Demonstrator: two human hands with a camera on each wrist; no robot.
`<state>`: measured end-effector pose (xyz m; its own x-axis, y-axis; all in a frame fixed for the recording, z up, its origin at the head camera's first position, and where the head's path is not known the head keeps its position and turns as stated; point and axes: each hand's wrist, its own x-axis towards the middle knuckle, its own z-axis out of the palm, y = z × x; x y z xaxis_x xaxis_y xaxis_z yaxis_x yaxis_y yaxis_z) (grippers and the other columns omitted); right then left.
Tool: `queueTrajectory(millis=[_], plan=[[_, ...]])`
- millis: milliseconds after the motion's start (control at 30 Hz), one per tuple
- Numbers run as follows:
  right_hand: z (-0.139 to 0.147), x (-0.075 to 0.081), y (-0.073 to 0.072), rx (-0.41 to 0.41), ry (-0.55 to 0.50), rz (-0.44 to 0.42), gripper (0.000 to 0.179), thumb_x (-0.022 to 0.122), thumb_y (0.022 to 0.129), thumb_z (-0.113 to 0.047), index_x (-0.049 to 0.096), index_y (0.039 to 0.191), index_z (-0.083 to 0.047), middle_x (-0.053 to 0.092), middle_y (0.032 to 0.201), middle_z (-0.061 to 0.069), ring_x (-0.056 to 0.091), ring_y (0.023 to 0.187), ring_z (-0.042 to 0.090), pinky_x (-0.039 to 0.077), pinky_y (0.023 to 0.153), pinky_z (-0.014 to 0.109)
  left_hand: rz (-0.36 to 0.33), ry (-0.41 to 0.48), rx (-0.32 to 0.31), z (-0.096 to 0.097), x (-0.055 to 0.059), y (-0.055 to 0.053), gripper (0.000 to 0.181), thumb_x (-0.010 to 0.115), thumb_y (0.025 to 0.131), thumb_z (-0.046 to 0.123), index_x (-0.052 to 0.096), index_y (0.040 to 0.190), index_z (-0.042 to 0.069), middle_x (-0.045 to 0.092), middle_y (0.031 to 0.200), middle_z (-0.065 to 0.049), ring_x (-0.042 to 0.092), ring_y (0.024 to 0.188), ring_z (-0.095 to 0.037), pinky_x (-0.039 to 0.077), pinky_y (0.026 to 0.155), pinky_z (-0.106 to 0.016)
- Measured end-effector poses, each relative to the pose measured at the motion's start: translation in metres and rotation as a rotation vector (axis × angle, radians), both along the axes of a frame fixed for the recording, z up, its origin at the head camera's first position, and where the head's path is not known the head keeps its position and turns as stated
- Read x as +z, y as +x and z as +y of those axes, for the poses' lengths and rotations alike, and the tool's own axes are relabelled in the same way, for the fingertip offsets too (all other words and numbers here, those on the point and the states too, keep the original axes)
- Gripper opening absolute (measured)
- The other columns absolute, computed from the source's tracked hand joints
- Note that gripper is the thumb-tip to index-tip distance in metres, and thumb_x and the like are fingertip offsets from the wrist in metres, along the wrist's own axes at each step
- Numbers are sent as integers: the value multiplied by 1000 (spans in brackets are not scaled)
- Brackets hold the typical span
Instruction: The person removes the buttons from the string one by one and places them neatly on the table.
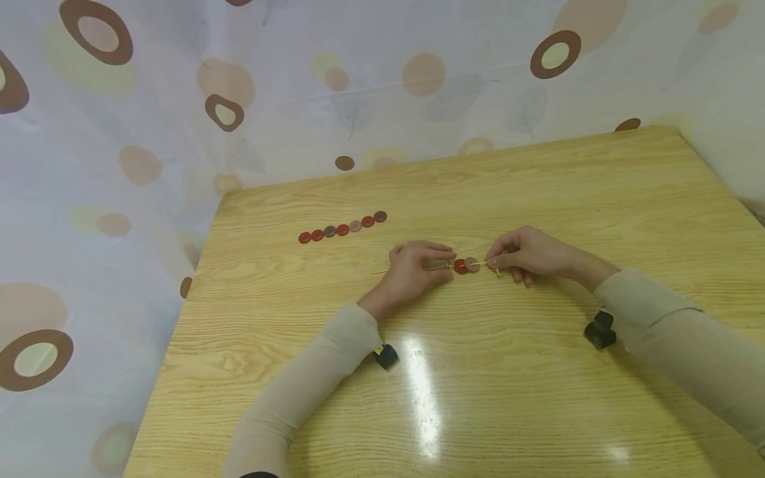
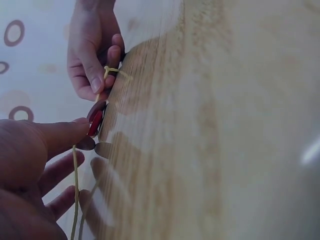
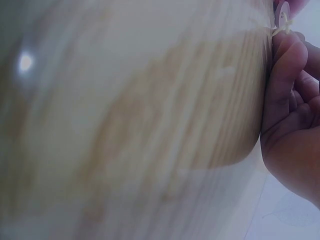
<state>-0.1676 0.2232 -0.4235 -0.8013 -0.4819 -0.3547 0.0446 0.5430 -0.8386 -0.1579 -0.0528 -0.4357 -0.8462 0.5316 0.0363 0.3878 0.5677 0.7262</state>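
On the glossy, wood-grained surface [image 1: 508, 372], one red button [image 1: 458, 267] and one pinkish-brown button [image 1: 473, 265], both round and flat, overlap on a thin yellow cord [image 2: 76, 190] between the hands. The right hand [image 1: 528, 252] pinches this cord near its knot; whether the left hand [image 1: 411, 267] grips, I cannot tell. Beyond, seven round buttons [image 1: 342, 230] form a slanted row.
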Motion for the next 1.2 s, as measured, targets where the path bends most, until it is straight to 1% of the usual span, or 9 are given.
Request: queueTrajectory(millis=[200, 467, 667, 833, 933, 1000, 1067, 1133, 1200], plan=[[0, -1, -1, -7, 0, -8, 22, 67, 99, -19, 70, 112, -1, 60, 67, 10, 55, 53, 15, 51, 46, 30, -36, -21, 17, -1, 0, 0, 33, 75, 93, 27, 73, 126, 20, 71, 121, 9, 42, 137, -14, 6, 116, -53], [0, -2, -2, -10, -1, -9, 22, 67, 99, -19, 70, 112, -1, 59, 67, 9, 55, 53, 15, 51, 46, 30, -49, -22, 25, -3, 0, -1, 34, 75, 93, 27, 73, 126, 21, 71, 122, 6, 42, 138, -13, 5, 117, -53], [-1, -2, -2, -6, -7, -2, 22, 66, 99, -19, 70, 111, -1, 60, 66, 9, 55, 52, 15, 51, 45, 29, -37, 1, 17, -5, 0, 0, 34, 74, 94, 24, 72, 127, 17, 71, 123, 3, 43, 138, -17, 5, 117, -56], [-1, 0, -2, -6, -10, -5, 22, 66, 99, -18, 69, 111, 0, 60, 67, 9, 55, 52, 15, 51, 45, 30, -25, 61, 9, -8, -1, 1, 36, 72, 95, 20, 69, 130, 13, 71, 121, 3, 48, 135, -15, 4, 118, -54], [-1, 1, -2, -6, -8, -6, 22, 66, 99, -18, 69, 111, 0, 60, 67, 9, 55, 52, 15, 51, 46, 30, -39, 148, -2, -9, -2, 1, 36, 72, 95, 14, 68, 130, 8, 72, 121, -2, 56, 127, -14, 20, 119, -39], [-1, 0, -3, -4, -9, -5, 22, 66, 99, -18, 69, 112, 0, 60, 68, 9, 55, 53, 15, 51, 46, 30, -62, 208, -8, -10, -2, 1, 36, 72, 94, 10, 68, 129, 4, 72, 120, -5, 61, 121, -14, 36, 112, -30], [-1, 0, -3, -5, -9, -6, 23, 66, 99, -19, 69, 112, 0, 60, 68, 9, 55, 53, 15, 51, 46, 30, -94, 256, -9, -10, -2, 1, 36, 71, 94, 7, 67, 129, 2, 72, 120, -8, 64, 116, -15, 48, 100, -27], [-1, 0, -3, -7, -9, -8, 22, 66, 99, -18, 69, 112, 0, 60, 68, 9, 55, 53, 15, 51, 46, 30, -120, 270, -1, -11, -2, 2, 37, 71, 94, 7, 66, 130, 1, 71, 120, -7, 64, 115, -14, 48, 100, -27], [-1, 0, -3, -9, -9, -8, 22, 66, 99, -18, 69, 111, 0, 60, 68, 9, 55, 53, 15, 51, 46, 30, -120, 257, 14, -12, -2, 2, 37, 71, 94, 9, 67, 130, 3, 72, 120, -5, 63, 115, -12, 39, 110, -30]])
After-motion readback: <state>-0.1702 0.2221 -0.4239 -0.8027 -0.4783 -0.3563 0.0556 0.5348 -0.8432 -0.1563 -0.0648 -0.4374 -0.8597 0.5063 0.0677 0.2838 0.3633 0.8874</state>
